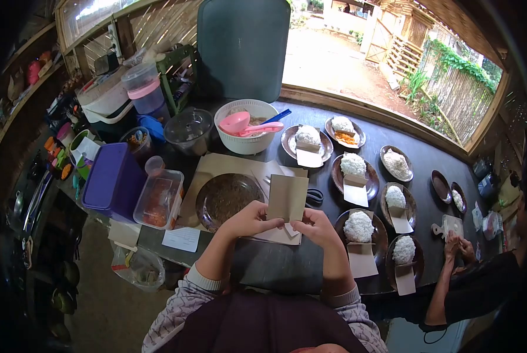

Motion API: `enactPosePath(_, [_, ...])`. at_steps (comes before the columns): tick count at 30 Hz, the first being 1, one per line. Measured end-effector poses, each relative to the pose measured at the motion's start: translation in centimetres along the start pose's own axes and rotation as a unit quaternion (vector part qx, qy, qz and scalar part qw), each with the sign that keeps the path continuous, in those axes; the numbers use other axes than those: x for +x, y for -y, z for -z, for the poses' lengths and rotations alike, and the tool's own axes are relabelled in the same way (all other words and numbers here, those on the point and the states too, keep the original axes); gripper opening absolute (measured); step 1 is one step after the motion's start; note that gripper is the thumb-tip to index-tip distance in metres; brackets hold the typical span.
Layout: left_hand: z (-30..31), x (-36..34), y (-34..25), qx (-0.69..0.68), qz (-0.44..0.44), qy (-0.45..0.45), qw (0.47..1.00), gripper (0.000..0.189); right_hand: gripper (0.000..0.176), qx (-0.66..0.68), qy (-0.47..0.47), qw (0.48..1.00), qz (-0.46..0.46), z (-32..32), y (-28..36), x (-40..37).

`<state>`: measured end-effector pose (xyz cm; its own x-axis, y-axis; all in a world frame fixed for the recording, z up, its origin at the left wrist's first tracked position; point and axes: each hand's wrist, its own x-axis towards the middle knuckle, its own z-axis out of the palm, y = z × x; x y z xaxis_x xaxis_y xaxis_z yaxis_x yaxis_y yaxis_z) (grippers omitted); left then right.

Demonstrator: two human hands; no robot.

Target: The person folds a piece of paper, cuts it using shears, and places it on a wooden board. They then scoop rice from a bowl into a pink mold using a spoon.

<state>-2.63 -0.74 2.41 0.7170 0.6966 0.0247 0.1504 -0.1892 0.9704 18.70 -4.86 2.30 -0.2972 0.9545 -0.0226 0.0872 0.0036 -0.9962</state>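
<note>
Between my two hands I hold a piece of brown card point(287, 196), upright and creased near its lower end. My left hand point(253, 219) grips its lower left edge, the thumb across the front. The fingers of my right hand point(315, 227) are closed on the lower right corner. Behind the card lie black-handled scissors point(315, 196), their blades mostly hidden. Under my left forearm, a dark round plate point(213, 203) with brown residue rests on a large cardboard sheet point(201, 167). To the right stand several brown plates of white rice point(358, 227), most with a folded card point(362, 260) in front.
A white basin point(246, 143) holds a pink ladle point(235, 122). Left are a purple container point(114, 176) and a clear tub point(159, 200) of orange food. At the right, another person's hands point(456, 247) work by a small board point(451, 226). A window ledge point(375, 132) borders the back.
</note>
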Motion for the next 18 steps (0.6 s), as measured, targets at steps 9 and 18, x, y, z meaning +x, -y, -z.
enactPosePath(9, [-0.2,-0.1,-0.5,-0.059,-0.043,0.023,0.997,0.014,0.015,0.033,0.059,0.997,0.022,0.5,-0.7,0.0])
enactPosePath(18, [-0.3,0.2,0.6,-0.064,-0.052,0.04,0.996,0.014,0.016,0.071,0.075,0.994,0.025,-0.1,-0.4,-0.1])
